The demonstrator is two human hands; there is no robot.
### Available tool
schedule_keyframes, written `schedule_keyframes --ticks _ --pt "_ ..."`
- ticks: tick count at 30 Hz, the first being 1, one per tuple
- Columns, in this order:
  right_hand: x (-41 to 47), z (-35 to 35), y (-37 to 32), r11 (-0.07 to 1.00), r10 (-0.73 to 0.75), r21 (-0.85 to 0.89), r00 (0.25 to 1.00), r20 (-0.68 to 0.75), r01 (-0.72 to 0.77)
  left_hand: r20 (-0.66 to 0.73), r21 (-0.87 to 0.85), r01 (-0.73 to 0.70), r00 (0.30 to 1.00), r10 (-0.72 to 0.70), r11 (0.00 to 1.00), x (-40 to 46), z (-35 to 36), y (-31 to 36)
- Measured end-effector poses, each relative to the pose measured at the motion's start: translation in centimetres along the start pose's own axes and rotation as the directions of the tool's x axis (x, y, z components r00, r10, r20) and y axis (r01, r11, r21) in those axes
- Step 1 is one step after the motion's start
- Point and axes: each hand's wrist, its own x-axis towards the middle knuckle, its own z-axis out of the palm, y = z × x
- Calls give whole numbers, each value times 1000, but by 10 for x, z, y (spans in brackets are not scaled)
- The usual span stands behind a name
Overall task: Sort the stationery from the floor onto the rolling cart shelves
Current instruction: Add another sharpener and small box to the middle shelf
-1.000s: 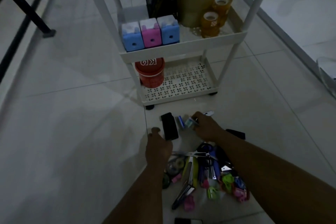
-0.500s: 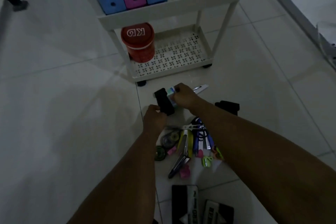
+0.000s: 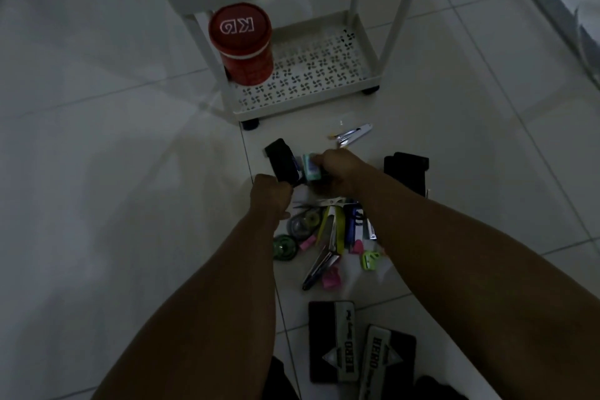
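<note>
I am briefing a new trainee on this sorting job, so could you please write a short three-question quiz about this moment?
1. True or false: the red canister stands on the cart's bottom shelf.
2. Which hand grips the black stapler? A) left hand B) right hand C) neither
3. Fill in: the right hand holds a small ____-coloured item.

Key:
1. True; it stands at the shelf's left end.
2. A; the left hand grips its near end.
3. Teal; what the item is cannot be told in this dim light.

1 red tub; 2 "HERO" boxes; 2 hands.
</note>
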Motion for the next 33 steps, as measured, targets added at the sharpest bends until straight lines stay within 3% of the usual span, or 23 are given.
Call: schedule_keyframes --ticks 2,4,6,9,12,17,19,21,23,24,26,29,33 --pt "-3 -10 -5 985 19 175 1000 -14 -16 -74 121 -42 996 52 992 -5 -3 -2" --pt "-5 -23 -12 981 7 195 999 -36 1 -186 280 -207 946 264 938 -8 -6 -2" --pt "-10 -37 -18 992 -13 124 998 -55 20 -221 435 -378 835 503 817 -13 -6 3" --pt "-15 -57 -22 999 -40 -15 996 -82 39 -88 652 -495 703 706 574 -20 2 11" --pt "-20 -73 -23 996 -70 -70 992 -102 63 93 812 -483 663 743 329 -21 17 12" --pt "-28 -84 -27 991 -108 -87 991 -82 101 294 930 -368 730 617 -7 -7 31 13" --pt "-31 -89 -28 991 -106 -86 991 -76 100 295 946 -317 738 607 -75 -4 34 11" --pt "-34 -93 -28 991 -112 -81 991 -80 106 256 944 -329 694 673 -20 -2 35 10" --pt "-33 -96 -28 992 -114 -70 990 -80 109 253 877 -472 618 744 94 2 36 13" --pt "-33 -96 -27 992 -109 -71 991 -76 103 285 792 -590 582 762 155 4 38 16" --pt "-33 -91 -24 993 -96 -81 994 -58 91 372 468 -806 553 746 363 -3 45 23" --pt "-36 -76 -21 991 -97 -97 995 -28 94 421 146 -811 569 707 566 -16 59 32" --pt "-38 -62 -24 989 -139 -48 989 -42 137 289 -101 -655 701 652 749 -24 66 41"
